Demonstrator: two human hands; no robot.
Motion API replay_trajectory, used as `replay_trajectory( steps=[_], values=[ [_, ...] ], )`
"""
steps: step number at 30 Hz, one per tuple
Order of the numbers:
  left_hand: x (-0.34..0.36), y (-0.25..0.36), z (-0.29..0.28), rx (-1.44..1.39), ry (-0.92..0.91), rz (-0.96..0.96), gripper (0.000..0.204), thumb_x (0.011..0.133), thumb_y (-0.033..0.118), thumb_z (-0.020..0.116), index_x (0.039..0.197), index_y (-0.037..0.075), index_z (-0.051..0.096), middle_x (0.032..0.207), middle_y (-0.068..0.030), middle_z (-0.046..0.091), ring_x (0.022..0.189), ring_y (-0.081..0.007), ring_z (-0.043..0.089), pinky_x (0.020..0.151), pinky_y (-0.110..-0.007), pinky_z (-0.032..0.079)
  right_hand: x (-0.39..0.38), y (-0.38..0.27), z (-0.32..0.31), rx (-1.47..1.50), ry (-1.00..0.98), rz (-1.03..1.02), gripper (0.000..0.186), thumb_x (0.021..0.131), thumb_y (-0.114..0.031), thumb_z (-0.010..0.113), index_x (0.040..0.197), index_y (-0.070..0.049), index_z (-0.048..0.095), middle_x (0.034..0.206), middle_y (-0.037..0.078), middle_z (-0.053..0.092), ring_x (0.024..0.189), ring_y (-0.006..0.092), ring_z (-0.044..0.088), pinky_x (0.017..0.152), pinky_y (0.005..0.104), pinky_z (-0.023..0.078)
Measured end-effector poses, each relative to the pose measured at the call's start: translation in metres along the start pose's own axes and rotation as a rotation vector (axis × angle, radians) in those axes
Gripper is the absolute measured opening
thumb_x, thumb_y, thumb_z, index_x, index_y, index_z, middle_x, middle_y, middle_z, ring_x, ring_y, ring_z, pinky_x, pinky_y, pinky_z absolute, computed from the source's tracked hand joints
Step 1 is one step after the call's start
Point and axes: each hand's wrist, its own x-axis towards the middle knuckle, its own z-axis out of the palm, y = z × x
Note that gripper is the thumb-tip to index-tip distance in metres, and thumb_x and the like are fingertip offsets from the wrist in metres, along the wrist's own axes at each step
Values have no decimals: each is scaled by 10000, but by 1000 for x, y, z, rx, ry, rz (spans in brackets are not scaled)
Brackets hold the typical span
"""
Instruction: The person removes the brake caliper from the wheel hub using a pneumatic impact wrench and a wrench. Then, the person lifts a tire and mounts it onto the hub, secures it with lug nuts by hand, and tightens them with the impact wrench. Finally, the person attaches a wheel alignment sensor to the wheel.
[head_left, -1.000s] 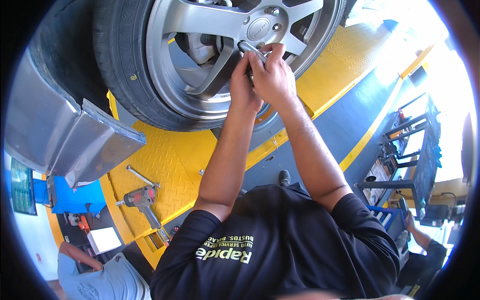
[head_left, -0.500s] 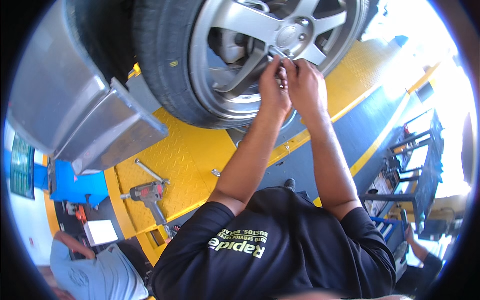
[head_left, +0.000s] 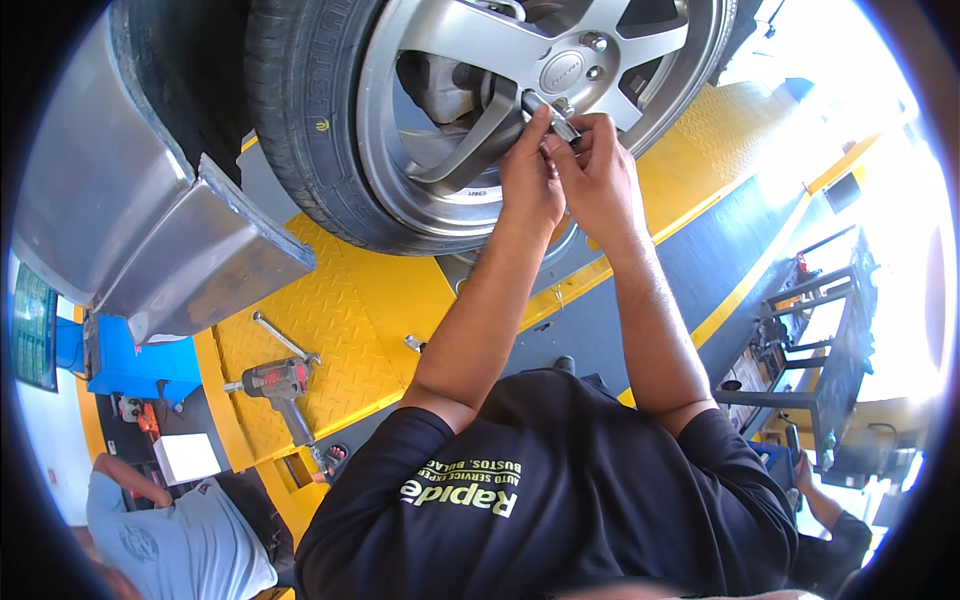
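Observation:
A silver spoked wheel [head_left: 470,38] with a black tire [head_left: 318,130] stands upright in front of me, its round centre cap [head_left: 562,70] facing me. Just below that cap, my left hand [head_left: 532,180] and my right hand [head_left: 602,182] meet close together. Between their closed fingertips is a small shiny metal cylinder [head_left: 562,126], slanting from the hub area toward my right fingers. Its exact kind does not show, and fingers cover part of it. The fingers of both hands are bent and pinched.
A red and grey impact wrench [head_left: 278,380] and a wrench [head_left: 285,338] lie on the yellow tread plate [head_left: 375,310] at left. The grey car body panel [head_left: 215,240] hangs beside the tire. A person in a light blue shirt [head_left: 180,535] is lower left, another person's arm [head_left: 822,505] lower right.
The metal cylinder between my fingers shows more clearly now, and my right fingers have shifted around it. The whole scene has slid slightly left in view.

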Motion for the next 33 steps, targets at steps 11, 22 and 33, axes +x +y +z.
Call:
replay_trajectory(
  steps=[11,22,33],
  values=[
    [-4,0,9,72,72,37,349,1015,458,658,1042,110,672,955,-19,652,863,-119,599,780,-276,471,8,-4,-5,-218,-44,88,494,1033,-465,573,938,12,665,833,250,725,847,469,708,768,542,542],
    [-3,1,9,63,67,7,244,1025,354,630,864,172,609,719,57,525,629,-76,449,589,-265,354,11,2,-2,-156,-108,164,485,1039,-504,518,910,-39,566,730,223,687,792,457,706,718,555,537],
    [-4,-1,6,23,41,30,251,1013,383,667,936,146,636,826,42,606,710,-83,523,686,-241,442,9,-2,-8,-74,-172,261,498,1035,-525,516,971,-67,700,743,200,715,784,411,725,763,513,550]
  ],
)
